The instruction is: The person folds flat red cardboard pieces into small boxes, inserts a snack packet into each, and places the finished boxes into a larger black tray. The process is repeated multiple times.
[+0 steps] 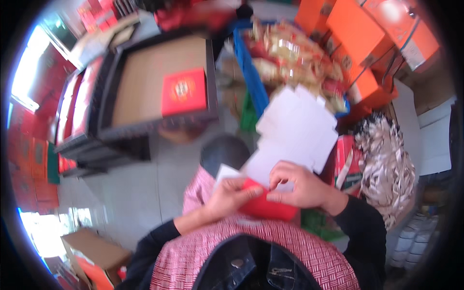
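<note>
A flat cardboard blank (pixel 296 126), pale on its broad face with a red panel at its near end, is held over the lap, its far end reaching out toward the upper right. The left hand (pixel 233 195) pinches its near edge, the thumb lying on the red panel. The right hand (pixel 300 187) has its fingers curled and the thumb close to the forefinger at the red panel's upper edge; whether they grip it, I cannot tell. This hand hides part of the blank behind it. Farther out, the blank overlaps the near side of a blue crate (pixel 249 72) heaped with gold and red packets (pixel 292 53), so that corner is covered. Some green plastic (pixel 247 113) shows beside the crate. Orange boxes (pixel 357 31) are piled behind it to the right. Near the right forearm hang pale ribbons (pixel 386 169) in a thick bunch, with a red carton (pixel 344 157) between them and the blank, and white rolls (pixel 411 241) stand lower down. Ahead to the left, a dark-framed tray (pixel 142 79) carries one square red box (pixel 183 92) toward its right side. An open brown carton (pixel 99 251) sits at lower left on the tiled floor (pixel 128 193). A red-and-white patterned apron (pixel 186 256) covers the lap.
</note>
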A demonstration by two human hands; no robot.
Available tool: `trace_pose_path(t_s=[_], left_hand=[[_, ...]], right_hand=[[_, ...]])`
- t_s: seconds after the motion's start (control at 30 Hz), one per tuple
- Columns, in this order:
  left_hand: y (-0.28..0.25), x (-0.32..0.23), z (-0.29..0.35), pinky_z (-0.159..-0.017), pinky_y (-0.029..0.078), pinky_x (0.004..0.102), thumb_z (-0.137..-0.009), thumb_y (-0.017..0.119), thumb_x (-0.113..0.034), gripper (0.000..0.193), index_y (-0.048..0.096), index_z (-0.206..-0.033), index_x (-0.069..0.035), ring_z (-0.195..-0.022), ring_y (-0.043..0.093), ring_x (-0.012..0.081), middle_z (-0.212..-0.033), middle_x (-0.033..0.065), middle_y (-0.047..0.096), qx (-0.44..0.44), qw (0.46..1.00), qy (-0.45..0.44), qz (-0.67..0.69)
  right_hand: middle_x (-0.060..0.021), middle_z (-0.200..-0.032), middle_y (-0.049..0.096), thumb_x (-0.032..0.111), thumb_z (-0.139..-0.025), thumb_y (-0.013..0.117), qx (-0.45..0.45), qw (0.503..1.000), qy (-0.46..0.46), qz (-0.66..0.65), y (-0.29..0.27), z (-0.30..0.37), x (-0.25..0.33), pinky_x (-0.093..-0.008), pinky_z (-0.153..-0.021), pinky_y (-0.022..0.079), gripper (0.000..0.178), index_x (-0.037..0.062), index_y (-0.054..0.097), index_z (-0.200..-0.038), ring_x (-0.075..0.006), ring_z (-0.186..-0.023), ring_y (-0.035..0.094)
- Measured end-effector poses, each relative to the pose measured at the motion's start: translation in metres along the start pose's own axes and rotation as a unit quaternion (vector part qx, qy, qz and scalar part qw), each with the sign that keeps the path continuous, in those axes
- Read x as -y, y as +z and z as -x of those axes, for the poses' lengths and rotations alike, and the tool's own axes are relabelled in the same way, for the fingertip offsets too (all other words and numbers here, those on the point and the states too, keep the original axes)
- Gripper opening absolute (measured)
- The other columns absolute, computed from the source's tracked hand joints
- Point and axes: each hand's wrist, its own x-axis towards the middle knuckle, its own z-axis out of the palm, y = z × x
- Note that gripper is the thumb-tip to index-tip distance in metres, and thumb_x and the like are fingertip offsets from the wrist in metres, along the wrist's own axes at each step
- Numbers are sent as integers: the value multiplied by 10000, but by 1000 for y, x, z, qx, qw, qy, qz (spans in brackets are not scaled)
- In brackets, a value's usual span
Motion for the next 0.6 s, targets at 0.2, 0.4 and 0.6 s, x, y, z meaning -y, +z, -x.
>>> trace_pose_path(t_s=[0.2, 0.4, 0.6], left_hand=[[-2, -43, -21, -872, 478, 261, -926, 618, -81, 223, 652, -1132, -1, -948, 586, 82, -1019, 38, 681, 173, 980, 93, -31], [6, -76, -61, -753, 481, 250, -879, 664, -123, 191, 680, -1008, 17, -831, 589, 80, -883, 29, 675, 226, 957, 41, -178], [28, -77, -89, -728, 492, 292, -821, 710, -170, 205, 670, -917, 7, -760, 629, 152, -828, 86, 682, 178, 926, 94, -320]], right_hand=[[-137, -1235, 551, 236, -782, 792, 170, 937, 204, -228, -23, -24, -5, -309, -931, 454, 722, 4, 430, -1361, -206, -1120, 548], [-87, -1086, 652, 210, -806, 755, 95, 932, 187, -296, -31, -11, -27, -282, -937, 440, 484, -43, 607, -1192, -156, -1027, 587], [-106, -1032, 672, 97, -793, 746, -26, 921, 201, -333, -30, 12, -40, -283, -864, 490, 429, -71, 607, -1162, -169, -937, 634]])
